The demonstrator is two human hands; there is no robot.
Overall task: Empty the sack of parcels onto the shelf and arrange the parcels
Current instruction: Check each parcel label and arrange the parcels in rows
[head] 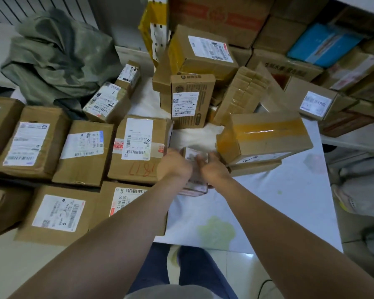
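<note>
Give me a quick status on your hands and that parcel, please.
Left hand and right hand both grip small parcel. Parcel blurred, at gap between boxes. Taped box close on right, labelled box close on left.

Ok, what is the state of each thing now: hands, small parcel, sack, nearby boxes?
left hand: grips the small parcel.
right hand: grips the same parcel.
small parcel: held between both hands, blurred.
green sack: crumpled, slumped; contents hidden.
tall box: standing on end, label showing.
taped box: tilted, resting on a flatter box.
red-marked box: lying flat, label up.
</note>
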